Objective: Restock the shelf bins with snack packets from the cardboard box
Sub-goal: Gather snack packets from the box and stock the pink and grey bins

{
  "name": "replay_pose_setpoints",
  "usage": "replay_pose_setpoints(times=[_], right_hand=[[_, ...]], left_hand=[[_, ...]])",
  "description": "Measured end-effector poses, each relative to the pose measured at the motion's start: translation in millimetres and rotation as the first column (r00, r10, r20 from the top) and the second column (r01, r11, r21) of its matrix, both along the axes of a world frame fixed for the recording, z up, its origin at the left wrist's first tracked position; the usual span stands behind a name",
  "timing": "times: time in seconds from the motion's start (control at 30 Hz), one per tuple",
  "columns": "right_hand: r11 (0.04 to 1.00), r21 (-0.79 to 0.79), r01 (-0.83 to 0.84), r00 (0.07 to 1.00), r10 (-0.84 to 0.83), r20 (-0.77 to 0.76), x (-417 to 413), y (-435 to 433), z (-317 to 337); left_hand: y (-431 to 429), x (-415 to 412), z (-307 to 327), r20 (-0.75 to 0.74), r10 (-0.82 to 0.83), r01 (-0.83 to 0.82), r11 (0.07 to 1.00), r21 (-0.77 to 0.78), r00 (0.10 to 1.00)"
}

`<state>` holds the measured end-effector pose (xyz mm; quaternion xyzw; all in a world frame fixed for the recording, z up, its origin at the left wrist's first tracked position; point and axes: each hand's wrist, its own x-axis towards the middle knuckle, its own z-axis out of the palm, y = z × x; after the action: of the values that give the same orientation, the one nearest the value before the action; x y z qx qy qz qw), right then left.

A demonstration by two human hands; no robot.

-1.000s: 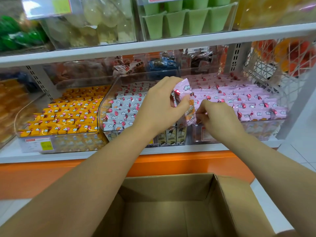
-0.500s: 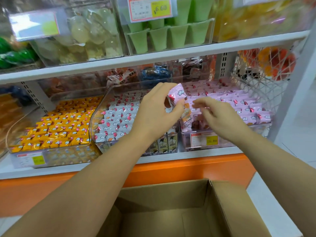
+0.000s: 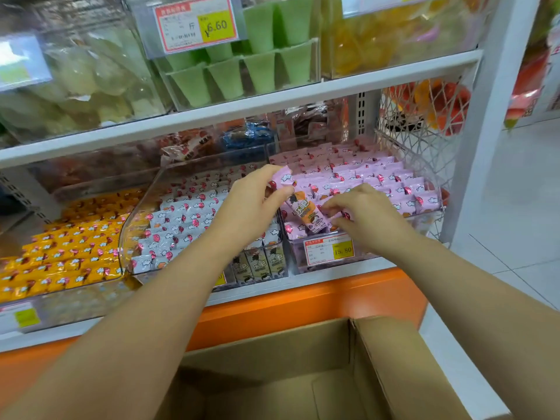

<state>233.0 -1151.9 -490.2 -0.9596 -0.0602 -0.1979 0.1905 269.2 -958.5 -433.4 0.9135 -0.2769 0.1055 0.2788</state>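
Pink wrapper pokes out above the left hand [image 3: 254, 204], whose fingers and thumb are curled round the upper end of a packet [image 3: 306, 209]. The packet slants down to the right, held just over the front of the pink bin [image 3: 298, 262], its printed face towards us. The right hand [image 3: 363, 213] comes in from the other side, palm down and fingers bent, the tips at the packet's lower end. From here I cannot tell whether they pinch it or only touch it.

Under both hands the pink bin is packed with rows of pink packets [image 3: 378, 180], and a price tag [image 3: 328, 249] sits on its clear front wall. Just left of it stands the middle bin [image 3: 133, 225], filled with white packets [image 3: 181, 219]. Further left, the left bin [image 3: 60, 301] holds yellow packets [image 3: 69, 244]. All three stand side by side on a white shelf [image 3: 303, 281] with an orange base [image 3: 303, 304] below. To the right of the pink bin there is a white wire basket [image 3: 418, 140].

On the upper shelf [image 3: 272, 100], green cups [image 3: 242, 71] sit in a clear container behind a red-and-yellow tag [image 3: 195, 27] reading 6.60.

Down in front, below both forearms, the box [image 3: 394, 359] stands open. What shows of its inside is bare cardboard.
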Motion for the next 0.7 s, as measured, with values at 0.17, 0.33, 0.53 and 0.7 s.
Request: replay_pose_setpoints(times=[0.17,0.33,0.53,0.7], right_hand=[[0.978,0.206,0.026,0.998,-0.037,0.050,7,2,1],[0.980,0.200,0.007,1.000,-0.008,0.000,5,4,2],[0.999,0.013,0.045,0.997,-0.046,0.067,-1,5,-7],[1.000,-0.015,0.020,0.996,-0.018,0.083,-6,4,-12]], left_hand=[[-12,0,0,0.024,-0.118,0.109,0.961,0.253,0.993],[-38,7,-11,0.183,-0.076,-0.034,0.847,0.530,0.980],[-40,1,-16,0.267,-0.105,-0.079,0.797,0.598,0.958],[-34,-5,-17,0.249,-0.146,-0.037,0.793,0.608,0.958]])
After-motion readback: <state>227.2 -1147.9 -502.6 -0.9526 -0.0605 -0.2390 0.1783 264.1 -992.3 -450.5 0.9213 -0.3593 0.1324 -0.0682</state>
